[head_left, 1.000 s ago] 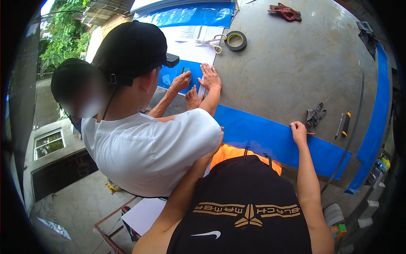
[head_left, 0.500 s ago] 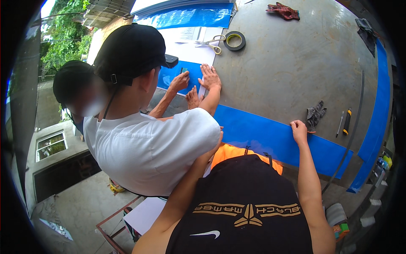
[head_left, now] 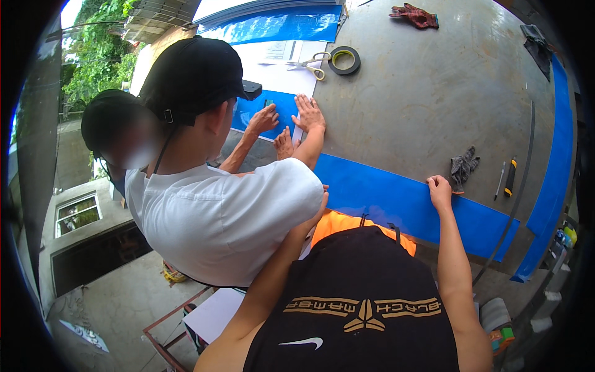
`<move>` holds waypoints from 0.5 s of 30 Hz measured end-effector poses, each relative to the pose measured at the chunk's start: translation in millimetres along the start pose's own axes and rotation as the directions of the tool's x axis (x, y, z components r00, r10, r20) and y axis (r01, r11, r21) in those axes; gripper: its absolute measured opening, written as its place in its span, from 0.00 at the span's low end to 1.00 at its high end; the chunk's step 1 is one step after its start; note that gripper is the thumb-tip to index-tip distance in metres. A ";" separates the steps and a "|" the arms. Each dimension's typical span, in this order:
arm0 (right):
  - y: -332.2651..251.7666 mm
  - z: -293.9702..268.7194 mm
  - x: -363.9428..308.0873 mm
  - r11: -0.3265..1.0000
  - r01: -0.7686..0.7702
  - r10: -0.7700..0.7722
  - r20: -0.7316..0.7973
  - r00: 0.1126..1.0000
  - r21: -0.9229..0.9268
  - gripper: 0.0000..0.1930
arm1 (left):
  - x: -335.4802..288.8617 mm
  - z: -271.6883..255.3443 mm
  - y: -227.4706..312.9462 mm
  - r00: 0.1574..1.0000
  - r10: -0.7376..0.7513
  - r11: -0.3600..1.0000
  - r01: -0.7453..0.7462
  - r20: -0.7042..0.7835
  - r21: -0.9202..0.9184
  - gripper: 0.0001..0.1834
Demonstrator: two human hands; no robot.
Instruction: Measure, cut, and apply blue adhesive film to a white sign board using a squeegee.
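A long blue sheet lies along the near side of the grey metal table. At its far edge my right hand is closed, thumb and fingers pinched on that edge. My left hand is almost wholly hidden behind a co-worker's white sleeve, near the sheet's left part; its fingers cannot be made out. To the left, co-workers' hands work on a shorter blue piece over a white sheet. One co-worker's hand holds a small green card-like piece; another hand presses flat beside it.
Scissors and a roll of black tape lie farther back. A grey glove, a pen and a yellow-black cutter knife rest right of my hand. A thin metal strip crosses the sheet's right end. A co-worker in white leans across my left arm.
The view has shifted very slightly. Both my arms keep their places, and the right hand stays pinched at the blue sheet's edge.
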State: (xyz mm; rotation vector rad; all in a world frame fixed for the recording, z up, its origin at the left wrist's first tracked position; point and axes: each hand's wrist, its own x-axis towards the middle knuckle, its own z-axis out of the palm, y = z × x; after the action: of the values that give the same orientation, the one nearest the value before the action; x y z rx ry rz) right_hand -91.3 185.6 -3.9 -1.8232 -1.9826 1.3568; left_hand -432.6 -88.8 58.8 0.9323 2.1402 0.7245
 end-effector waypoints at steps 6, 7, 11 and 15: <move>-2.2 -0.5 -1.7 1.000 -0.008 0.008 -0.007 1.000 -0.004 0.13 | -2.1 -0.1 4.1 1.000 -0.019 0.999 0.019 0.011 -0.028 0.14; -3.1 -0.3 -1.8 1.000 -0.011 0.011 -0.008 1.000 -0.011 0.13 | -2.5 -0.1 3.0 0.999 -0.030 0.999 0.030 0.012 -0.038 0.14; -7.7 -1.3 -2.9 1.000 -0.014 0.014 -0.009 1.000 -0.023 0.13 | -2.9 2.0 -0.8 1.000 -0.001 0.999 0.001 -0.007 -0.046 0.14; -7.2 -1.0 -2.5 1.000 -0.009 0.009 -0.010 1.000 -0.012 0.13 | -2.6 2.6 2.6 1.000 -0.008 0.997 0.007 -0.015 -0.073 0.14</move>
State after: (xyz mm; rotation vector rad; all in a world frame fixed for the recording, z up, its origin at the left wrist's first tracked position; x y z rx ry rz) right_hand -95.3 184.9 2.6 -1.8425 -1.9840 1.3381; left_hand -428.3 -88.8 60.0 0.8828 2.1142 0.8031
